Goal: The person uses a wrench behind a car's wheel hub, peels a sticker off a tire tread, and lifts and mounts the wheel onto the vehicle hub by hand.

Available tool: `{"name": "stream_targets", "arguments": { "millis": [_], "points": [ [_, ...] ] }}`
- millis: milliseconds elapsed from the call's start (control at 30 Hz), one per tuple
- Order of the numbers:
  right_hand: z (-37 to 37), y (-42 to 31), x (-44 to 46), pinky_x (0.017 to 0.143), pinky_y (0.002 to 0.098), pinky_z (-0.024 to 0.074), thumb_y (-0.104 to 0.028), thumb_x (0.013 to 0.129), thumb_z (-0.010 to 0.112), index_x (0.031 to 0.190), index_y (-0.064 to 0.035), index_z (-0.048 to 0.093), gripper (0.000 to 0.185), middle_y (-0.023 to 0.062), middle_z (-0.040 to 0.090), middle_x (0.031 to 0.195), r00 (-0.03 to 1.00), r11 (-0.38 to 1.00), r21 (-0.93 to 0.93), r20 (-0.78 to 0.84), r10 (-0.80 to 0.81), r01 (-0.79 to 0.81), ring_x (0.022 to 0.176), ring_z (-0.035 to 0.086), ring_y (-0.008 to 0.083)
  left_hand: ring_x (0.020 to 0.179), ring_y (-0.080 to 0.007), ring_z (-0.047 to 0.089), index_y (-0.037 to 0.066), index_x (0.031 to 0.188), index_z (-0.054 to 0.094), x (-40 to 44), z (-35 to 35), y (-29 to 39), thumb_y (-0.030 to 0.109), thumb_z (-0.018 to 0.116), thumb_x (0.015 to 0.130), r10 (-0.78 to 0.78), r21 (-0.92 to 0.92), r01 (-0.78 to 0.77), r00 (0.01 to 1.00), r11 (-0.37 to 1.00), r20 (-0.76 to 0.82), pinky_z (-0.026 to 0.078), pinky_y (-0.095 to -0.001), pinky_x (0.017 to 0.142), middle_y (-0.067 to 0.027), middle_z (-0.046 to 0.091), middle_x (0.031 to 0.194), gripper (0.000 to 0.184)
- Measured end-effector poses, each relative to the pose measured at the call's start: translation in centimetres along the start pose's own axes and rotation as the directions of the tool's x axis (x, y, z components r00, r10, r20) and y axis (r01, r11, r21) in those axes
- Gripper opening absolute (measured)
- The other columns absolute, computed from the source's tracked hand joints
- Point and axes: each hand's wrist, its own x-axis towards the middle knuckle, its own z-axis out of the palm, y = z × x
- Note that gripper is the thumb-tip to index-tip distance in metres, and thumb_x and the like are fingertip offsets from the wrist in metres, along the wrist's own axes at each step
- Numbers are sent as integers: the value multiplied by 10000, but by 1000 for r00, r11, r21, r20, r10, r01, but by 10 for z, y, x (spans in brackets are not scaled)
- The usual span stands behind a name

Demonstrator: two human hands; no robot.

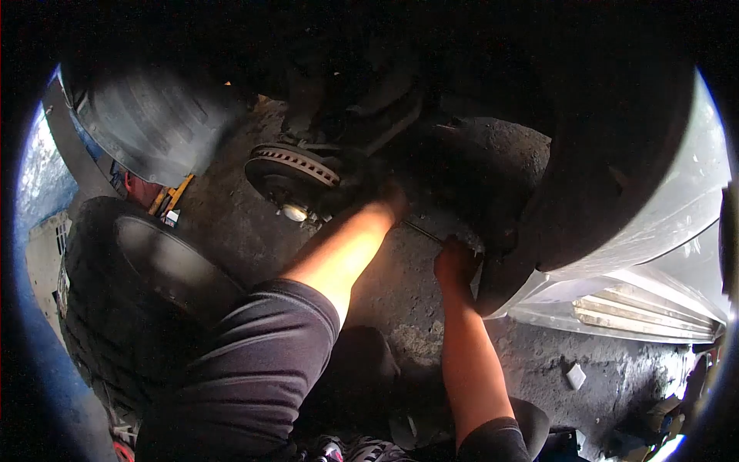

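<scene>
My left hand [396,199] reaches into the dark wheel well, just right of the brake disc [296,163]. Its fingers are smeared and lost in shadow, so I cannot tell what they touch. Lower and to the right, my right hand [456,260] is closed around the near end of a thin metal rod [423,230]. That rod slants up and left toward my left hand, and its far end is hidden in the dark. Below the disc, a round bright hub face [294,212] catches the light. Suspension parts [392,127] above are mostly in shadow.
A large tyre with its rim [165,258] lies at the left. Behind it are a yellow tool-like piece [171,196] and something red. The car's pale body panel [616,254] curves along the right. A small white piece [575,376] lies on the dirty ground [531,362].
</scene>
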Motion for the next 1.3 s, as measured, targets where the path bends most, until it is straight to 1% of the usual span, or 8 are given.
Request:
{"name": "stream_targets", "arguments": {
  "millis": [133,233,467,733,833,1000,1100,1300],
  "points": [
    [-16,3,0,974,566,426,-277,893,546,1201,-123,625,354,177,668,1116,911,992,65,404,77,-112,1092,633,366,1154,-330,604,88,1210,653,1,0,2,348,592,880,2,6,-2,1000,1000,2,457,-514,1001,-160,652,1224,424],
    [-20,1,-5,1003,569,418,-321,916,530,1237,-112,611,391,182,660,1138,850,950,174,509,138,-258,1125,623,377,1155,-330,604,89,1211,653,2,1,0,348,591,880,2,6,-2,1000,1000,2,457,-514,1002,-160,651,1225,425],
    [-31,2,-4,901,537,475,-261,888,538,1197,-88,608,361,184,654,1145,843,953,183,527,112,-241,1059,648,379,1157,-331,603,90,1215,650,2,3,1,350,591,881,5,3,-5,1000,1000,2,457,-514,1003,-160,651,1227,427],
    [-5,1,-15,929,516,484,-248,887,559,1139,-50,607,324,195,659,1125,869,914,201,432,241,-353,1062,637,389,1159,-331,602,91,1219,648,1,6,2,351,590,882,-16,-12,15,999,1000,-30,456,-513,1005,-160,650,1229,429],
    [41,22,-31,917,479,497,-245,896,553,1114,-25,624,318,188,672,1088,950,916,305,249,189,-262,1037,643,379,1160,-331,601,92,1220,647,2,9,3,352,590,883,-39,-38,37,998,999,-53,456,-513,1005,-160,649,1230,430],
    [35,38,-35,854,456,512,-223,890,564,1016,-25,676,261,192,690,974,969,961,273,245,-35,-34,974,653,371,1162,-332,600,93,1223,646,2,14,2,353,589,884,-73,-73,68,995,995,-71,456,-512,1006,-160,649,1231,431],
    [36,34,-38,811,483,513,-212,890,581,955,-36,695,220,200,687,930,994,893,441,98,53,-91,920,652,400,1162,-332,600,93,1224,645,4,16,1,353,589,884,-87,-75,82,994,994,-65,456,-512,1007,-160,648,1231,432],
    [18,30,-33,786,511,513,-182,896,605,996,-45,712,201,221,679,922,988,884,445,118,103,-145,888,649,430,1164,-332,599,94,1227,643,8,15,1,354,589,885,-83,-64,80,995,995,-53,455,-512,1008,-160,648,1233,434]
  ]
}}
